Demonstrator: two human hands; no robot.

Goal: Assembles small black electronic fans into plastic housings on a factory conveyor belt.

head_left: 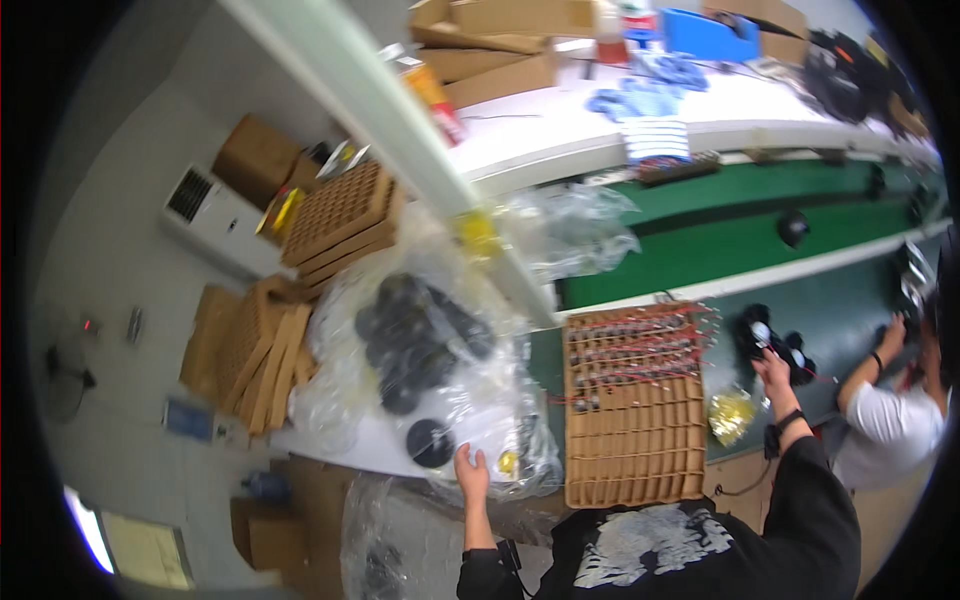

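Note:
My left hand (471, 472) is open, its fingers apart, just right of a black round part (430, 442) on the white surface. Beyond it, a clear plastic bag (340, 345) spreads around a heap of dark round parts (410, 340). My right hand (773, 372) has its fingers closed at a small black part with a pale round middle (761, 334); more black parts (800, 365) lie beside it. Between my hands is a brown cardboard divider tray (635, 440). Its far rows hold small parts with red wires (635, 350); the near cells show bare cardboard.
A yellow shiny bag (731, 416) lies right of the tray. Across the bench runs a green conveyor belt (690, 250) with a black part (793, 229). A slanted white post (400, 140) stands ahead. Cardboard trays (340, 220) are stacked left. A co-worker (885, 430) works at right.

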